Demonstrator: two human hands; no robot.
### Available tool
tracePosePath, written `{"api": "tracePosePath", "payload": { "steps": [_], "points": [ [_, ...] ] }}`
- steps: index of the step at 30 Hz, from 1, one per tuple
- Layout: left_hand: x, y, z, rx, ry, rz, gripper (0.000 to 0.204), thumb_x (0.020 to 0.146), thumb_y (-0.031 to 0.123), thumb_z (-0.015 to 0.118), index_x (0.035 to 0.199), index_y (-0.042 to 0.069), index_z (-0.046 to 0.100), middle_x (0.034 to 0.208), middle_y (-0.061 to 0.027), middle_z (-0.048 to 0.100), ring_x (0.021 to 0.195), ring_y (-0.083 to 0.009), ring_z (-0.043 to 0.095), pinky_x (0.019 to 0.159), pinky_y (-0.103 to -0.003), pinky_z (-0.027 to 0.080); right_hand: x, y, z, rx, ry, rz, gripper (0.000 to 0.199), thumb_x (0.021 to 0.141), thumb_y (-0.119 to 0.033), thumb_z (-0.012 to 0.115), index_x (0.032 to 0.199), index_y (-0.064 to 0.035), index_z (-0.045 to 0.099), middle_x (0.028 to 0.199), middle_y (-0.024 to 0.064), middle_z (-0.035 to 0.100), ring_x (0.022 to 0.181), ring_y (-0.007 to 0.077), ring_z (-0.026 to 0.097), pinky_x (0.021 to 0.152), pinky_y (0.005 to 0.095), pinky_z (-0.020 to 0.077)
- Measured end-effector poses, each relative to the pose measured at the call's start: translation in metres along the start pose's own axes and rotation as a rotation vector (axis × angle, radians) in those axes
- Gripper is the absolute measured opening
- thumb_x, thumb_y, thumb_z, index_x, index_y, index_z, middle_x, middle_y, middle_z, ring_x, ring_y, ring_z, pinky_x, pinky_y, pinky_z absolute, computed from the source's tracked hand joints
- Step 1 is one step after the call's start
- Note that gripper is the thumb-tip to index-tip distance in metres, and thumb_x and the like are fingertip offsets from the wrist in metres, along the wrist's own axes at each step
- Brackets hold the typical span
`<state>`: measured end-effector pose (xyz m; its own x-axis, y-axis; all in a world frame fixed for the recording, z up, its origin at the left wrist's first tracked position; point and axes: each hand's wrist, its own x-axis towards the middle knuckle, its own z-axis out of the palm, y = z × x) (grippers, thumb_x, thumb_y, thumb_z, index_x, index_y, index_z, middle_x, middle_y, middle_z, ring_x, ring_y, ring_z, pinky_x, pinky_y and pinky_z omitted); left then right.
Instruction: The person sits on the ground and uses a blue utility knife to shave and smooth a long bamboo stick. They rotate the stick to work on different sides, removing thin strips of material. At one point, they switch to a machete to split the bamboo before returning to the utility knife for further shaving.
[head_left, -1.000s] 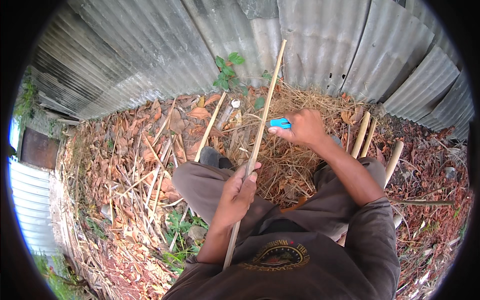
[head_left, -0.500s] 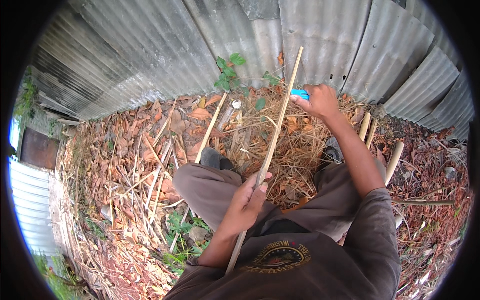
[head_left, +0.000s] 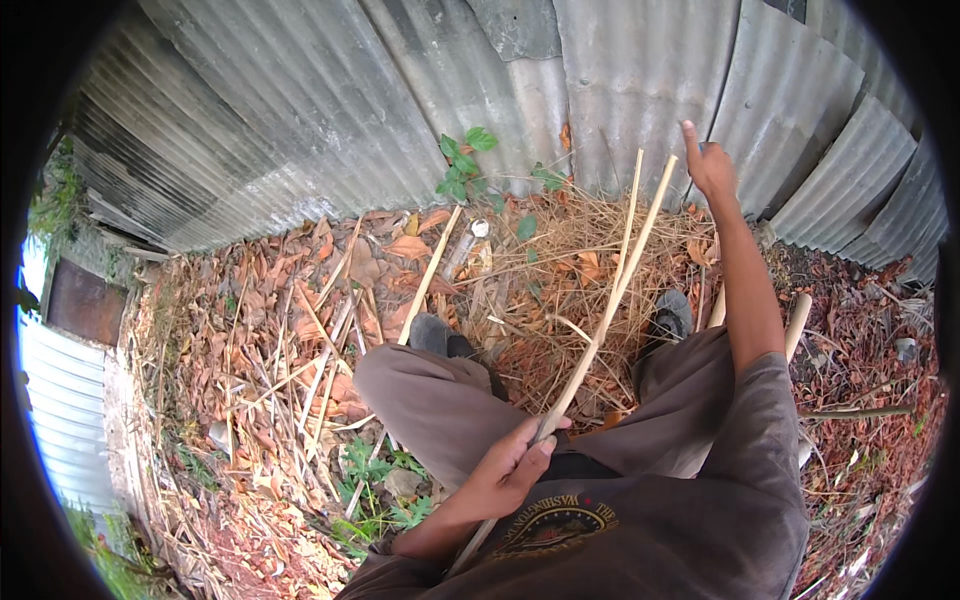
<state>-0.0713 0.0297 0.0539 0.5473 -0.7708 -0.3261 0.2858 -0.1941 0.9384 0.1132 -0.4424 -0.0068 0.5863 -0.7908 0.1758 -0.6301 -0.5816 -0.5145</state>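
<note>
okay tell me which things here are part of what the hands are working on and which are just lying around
In use:
- long bamboo stick, gripped by left hand
- thin strip split off it
- right hand, raised near the stick's top

Lying about:
- dry leaves
- loose sticks
- straw pile
- corrugated metal wall

left hand [head_left: 510,465]: closed around the lower part of a long pale bamboo stick [head_left: 600,330], above the lap
stick: slants up toward the corrugated metal wall [head_left: 330,110]; upper part splits into two thin strips
right hand [head_left: 708,165]: raised near the wall, arm outstretched, beside the stick's top; whether it holds anything cannot be told
ground [head_left: 260,330]: dry leaves, straw, loose sticks
</note>
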Motion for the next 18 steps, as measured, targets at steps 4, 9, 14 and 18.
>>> {"api": "tracePosePath", "payload": {
  "steps": [4, 9, 14, 18],
  "points": [
    [-0.033, -0.026, -0.002, -0.087, 0.04, -0.117, 0.033, 0.101, 0.012, 0.042, 0.133, 0.004, 0.043, 0.074, 0.0069, 0.039, 0.061, -0.0011, 0.033, 0.056, -0.017, 0.03, 0.026, 0.108, -0.008, -0.039, -0.045, 0.119, 0.106, 0.081, -0.082, 0.025, 0.105, 0.0136, 0.063, 0.106, 0.0371, 0.06, 0.11, 0.0453, 0.057, 0.096, 0.0479, 0.0413],
    [0.032, -0.019, -0.045, -0.275, 0.302, -0.02, 0.034, 0.102, 0.017, 0.041, 0.131, 0.0, 0.043, 0.062, 0.0048, 0.038, 0.047, -0.0032, 0.032, 0.046, -0.02, 0.029, -0.018, 0.033, -0.03, -0.043, -0.229, -0.148, 0.087, 0.084, -0.077, 0.036, 0.077, 0.0039, 0.067, 0.077, 0.0285, 0.063, 0.085, 0.0389, 0.065, 0.077, 0.0448, 0.0482],
    [0.062, 0.001, -0.043, -0.226, 0.26, 0.065, 0.036, 0.101, 0.018, 0.043, 0.131, -0.002, 0.044, 0.065, 0.0027, 0.039, 0.045, -0.0041, 0.031, 0.047, -0.02, 0.029, -0.133, -0.066, -0.067, 0.002, -0.403, -0.625, 0.077, 0.084, -0.073, 0.043, 0.063, -0.0013, 0.063, 0.052, 0.0152, 0.055, 0.055, 0.0355, 0.061, 0.058, 0.0466, 0.0471],
    [0.07, 0.008, -0.042, -0.235, 0.254, 0.065, 0.036, 0.102, 0.02, 0.043, 0.131, 0.0, 0.044, 0.064, 0.0039, 0.039, 0.047, -0.0035, 0.031, 0.046, -0.019, 0.028, -0.217, -0.079, -0.058, 0.078, -0.469, -0.94, 0.072, 0.08, -0.074, 0.05, 0.063, -0.0053, 0.063, 0.05, 0.0161, 0.056, 0.05, 0.0357, 0.061, 0.05, 0.046, 0.0486]
  ]
}}
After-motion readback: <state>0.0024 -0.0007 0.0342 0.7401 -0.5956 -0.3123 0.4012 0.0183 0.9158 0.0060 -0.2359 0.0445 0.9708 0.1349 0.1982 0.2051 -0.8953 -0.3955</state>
